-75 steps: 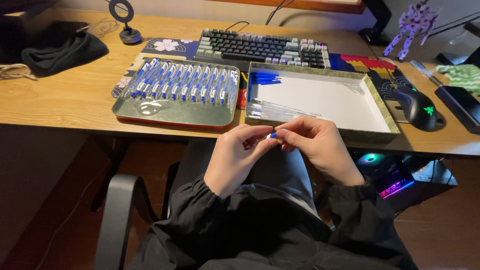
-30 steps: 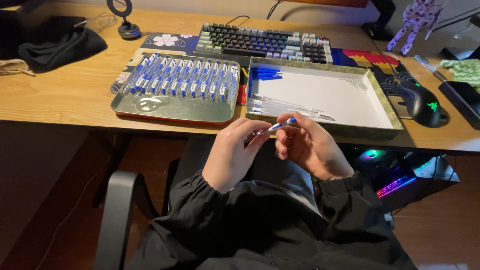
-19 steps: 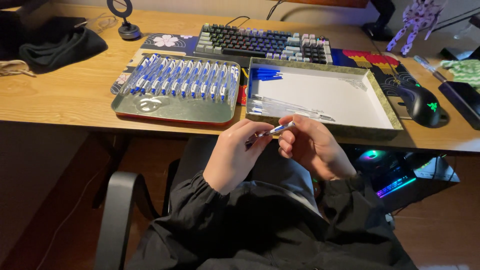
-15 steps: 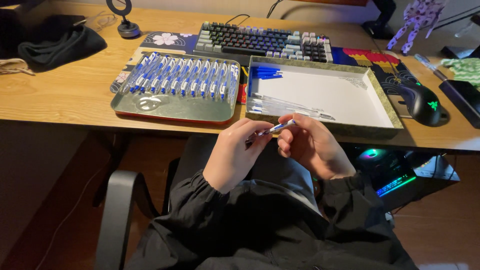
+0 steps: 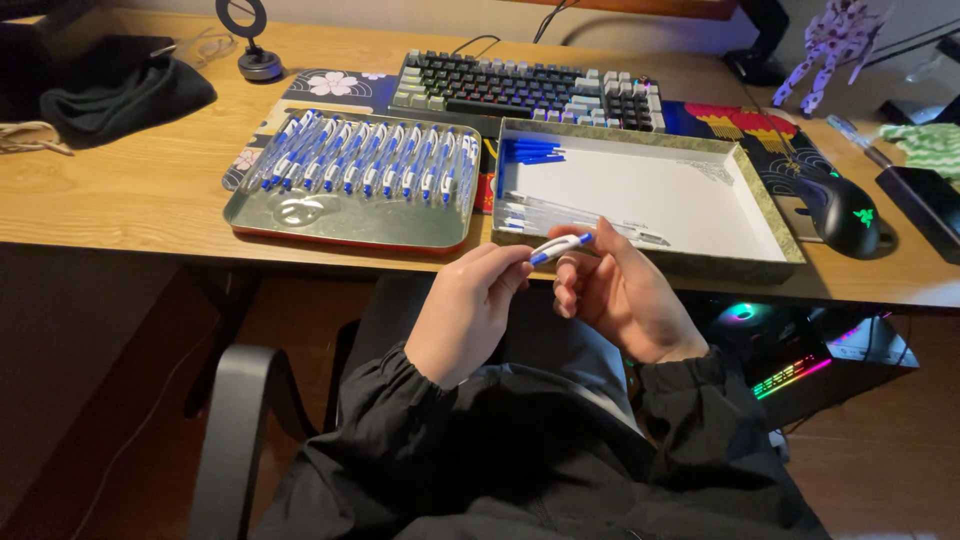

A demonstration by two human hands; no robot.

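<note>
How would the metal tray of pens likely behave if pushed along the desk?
The metal tray looks flat, stiff and low, so it should probably slide, not tip. The pens lie loose in a row and might roll or shift.
</note>
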